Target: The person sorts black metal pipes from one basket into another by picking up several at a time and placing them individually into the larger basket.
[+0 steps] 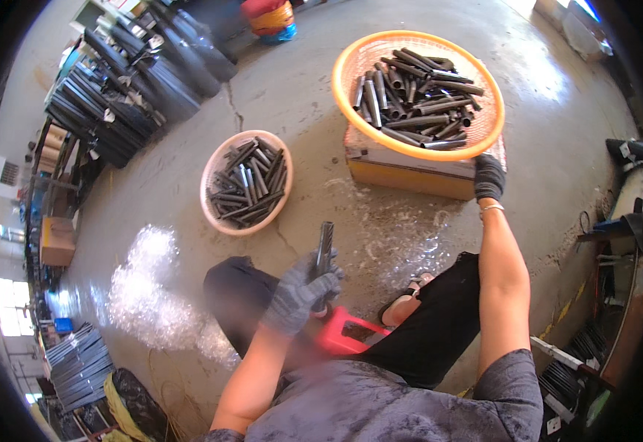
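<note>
My left hand [292,298], in a grey knit glove, is closed round a short dark metal tube [326,241] that points up and away from me. Out to the right, my right hand [490,177], gloved too, reaches the near right rim of a large orange basket [345,99]. Its fingers look curled at that rim, partly hidden from view. Inside the basket lies a heap of dark tubes [439,107]. A smaller pale pink basket [207,193], also full of dark tubes [251,180], stands on the floor to the left.
Under the orange basket is a cardboard box [410,177]. Crumpled clear plastic wrap [148,291] covers the floor at left. A red plastic stool [340,335] shows between my legs. Bundles of long dark tubes [111,110] stand far left; a metal rack [583,365] is at right.
</note>
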A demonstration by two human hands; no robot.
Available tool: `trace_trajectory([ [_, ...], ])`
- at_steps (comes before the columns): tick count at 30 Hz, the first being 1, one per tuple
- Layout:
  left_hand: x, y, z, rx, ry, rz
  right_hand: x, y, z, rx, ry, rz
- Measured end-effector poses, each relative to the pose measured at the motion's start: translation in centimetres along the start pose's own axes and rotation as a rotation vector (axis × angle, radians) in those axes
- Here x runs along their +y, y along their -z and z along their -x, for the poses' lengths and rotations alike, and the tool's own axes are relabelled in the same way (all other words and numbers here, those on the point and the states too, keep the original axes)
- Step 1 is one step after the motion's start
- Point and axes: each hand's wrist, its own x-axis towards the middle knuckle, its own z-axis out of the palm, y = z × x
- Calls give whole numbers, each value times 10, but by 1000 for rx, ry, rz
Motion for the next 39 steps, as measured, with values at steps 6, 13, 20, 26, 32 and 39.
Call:
trace_trajectory([
  [6,1,5,3,-107,-76,249,35,-4,3,240,-331,-326],
  [13,-2,13,12,-161,-153,499,55,28,6,212,-335,-639],
  [20,8,14,38,-66,-194,335,-106,161,71,73,-212,-1320],
  [26,8,5,50,-42,-163,186,-266,216,210,-399,-80,-1472],
  [32,8,16,59,63,-288,-116,-296,223,213,-105,499,-921],
  [39,14,12,69,146,-428,-288,-294,229,223,-403,158,-1191],
])
